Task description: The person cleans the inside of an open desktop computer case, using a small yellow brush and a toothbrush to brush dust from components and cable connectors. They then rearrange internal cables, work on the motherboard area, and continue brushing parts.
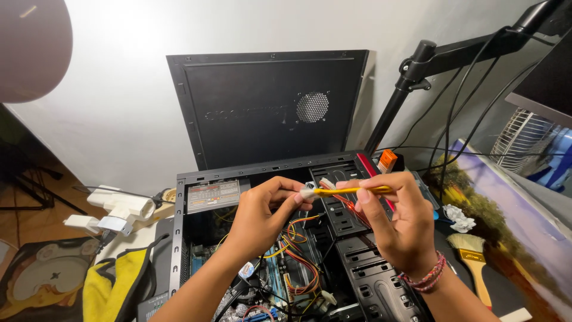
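Note:
Over an open black computer case (179, 238), both hands hold one power cable. My left hand (262, 211) pinches its white plastic connector (308, 191) between thumb and fingers. My right hand (396, 220) grips the yellow wires (351, 191) that lead from the connector; a beaded bracelet is on that wrist. Inside the case lie coloured wire bundles (298, 262), a motherboard (280, 280) and black drive bays (369, 268). A power supply with a grey label (213, 195) sits at the case's top left.
The case's black side panel (268, 104) leans on the wall behind. A monitor arm (417, 77) and cables stand at the right, with a paintbrush (473, 259) and white crumpled tissue (459, 217) on a picture mat. A yellow cloth (113, 286) and white power strip (119, 209) lie left.

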